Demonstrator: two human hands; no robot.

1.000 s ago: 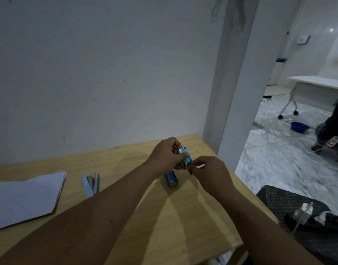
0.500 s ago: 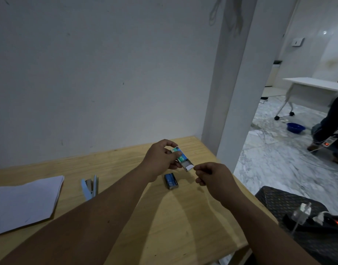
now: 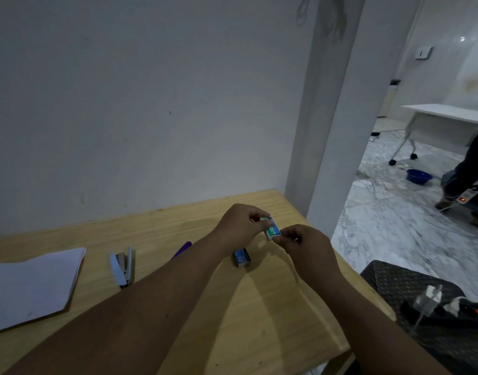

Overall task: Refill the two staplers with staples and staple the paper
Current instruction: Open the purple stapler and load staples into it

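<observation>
Currently our left hand (image 3: pixel 239 226) pinches the staple box (image 3: pixel 271 229) above the table (image 3: pixel 259 307); our right hand (image 3: pixel 305 246) pinches its near end (drawer state unclear); a second box (image 3: pixel 241 257) lies below; the white stapler (image 3: pixel 122 267) lies open near the paper (image 3: pixel 29 285); a purple thing (image 3: pixel 182 249) shows behind our forearm; we judge nothing refilled or stapled yet.
</observation>
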